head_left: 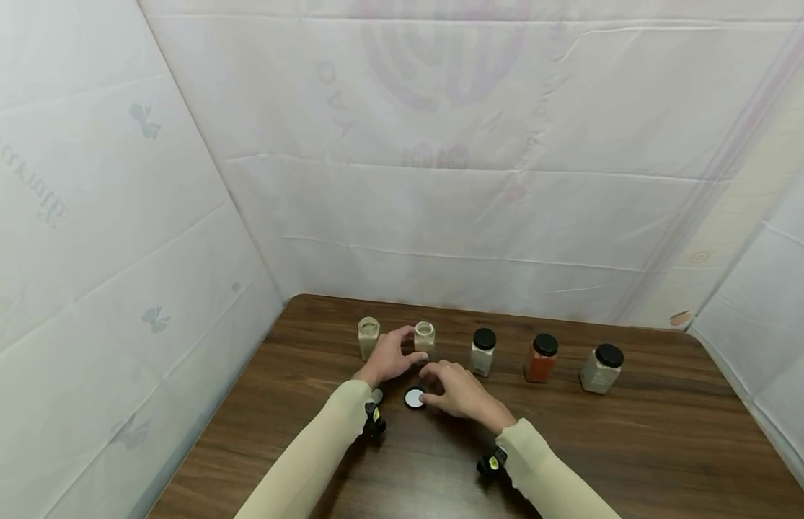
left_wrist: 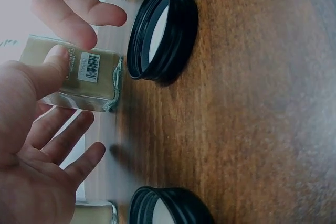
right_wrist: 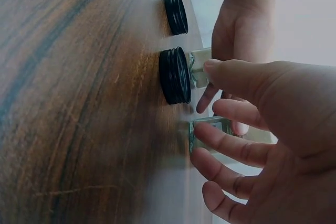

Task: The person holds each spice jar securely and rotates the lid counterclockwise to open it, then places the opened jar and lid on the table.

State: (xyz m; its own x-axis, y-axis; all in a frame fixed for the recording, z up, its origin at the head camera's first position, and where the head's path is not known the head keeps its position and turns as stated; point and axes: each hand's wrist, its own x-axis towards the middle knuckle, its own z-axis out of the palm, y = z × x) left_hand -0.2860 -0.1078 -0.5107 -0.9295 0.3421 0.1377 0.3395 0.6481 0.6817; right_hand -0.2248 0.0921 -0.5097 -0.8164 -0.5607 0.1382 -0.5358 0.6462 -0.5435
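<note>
My left hand (head_left: 387, 358) holds an uncapped glass spice jar (head_left: 425, 347) standing on the table. In the left wrist view, the thumb lies across the jar's front, beside a barcode label (left_wrist: 88, 67), and the other fingers reach behind it. Close by on the right, my right hand (head_left: 461, 393) hovers with loosely bent fingers and nothing in them. Nearest its thumb is a black lid (head_left: 414, 398), lying with its white inside up. A second black lid (head_left: 377, 396) is partly hidden by the left wrist. Another uncapped jar (head_left: 367, 346) stands left of the left hand.
To the right stand a capped pale jar (head_left: 482, 353), a capped orange-red jar (head_left: 541, 362) and another capped pale jar (head_left: 601, 369). All are on a brown wooden table (head_left: 668, 425). White patterned cloth (head_left: 440, 216) hangs behind the table and at its sides.
</note>
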